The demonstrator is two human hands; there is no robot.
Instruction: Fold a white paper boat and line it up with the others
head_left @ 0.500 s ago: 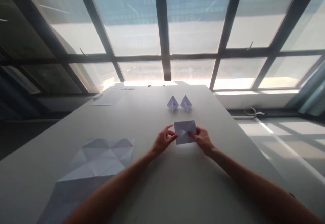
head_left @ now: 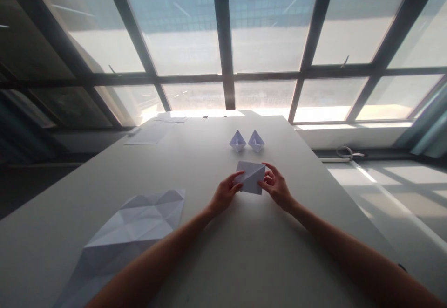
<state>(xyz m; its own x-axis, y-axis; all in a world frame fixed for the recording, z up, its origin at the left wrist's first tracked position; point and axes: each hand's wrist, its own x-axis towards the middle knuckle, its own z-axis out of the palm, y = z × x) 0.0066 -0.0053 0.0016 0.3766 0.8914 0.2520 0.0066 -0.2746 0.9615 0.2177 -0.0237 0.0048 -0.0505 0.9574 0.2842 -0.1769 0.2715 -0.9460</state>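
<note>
A small folded square of white paper [head_left: 250,177] is held up between my two hands, a diagonal crease running across its face. My left hand [head_left: 225,191] pinches its left edge with thumb and fingers. At the right edge, my right hand [head_left: 277,188] grips it, with the thumb near the lower corner and a finger at the upper corner. Just beyond the square stand two folded paper boats, a left one [head_left: 238,141] and a right one [head_left: 256,141], side by side on the white table [head_left: 209,159].
A large creased sheet of paper [head_left: 139,224] lies to the left, partly under my left forearm. Flat white sheets [head_left: 146,135] rest at the table's far left. Windows [head_left: 265,42] rise behind the table, and a coiled cable [head_left: 345,153] sits on the floor at right.
The paper square has turned and tilted, shifting slightly left and away. My left fingers have closed on its left edge. My right fingers have moved to its right corners.
</note>
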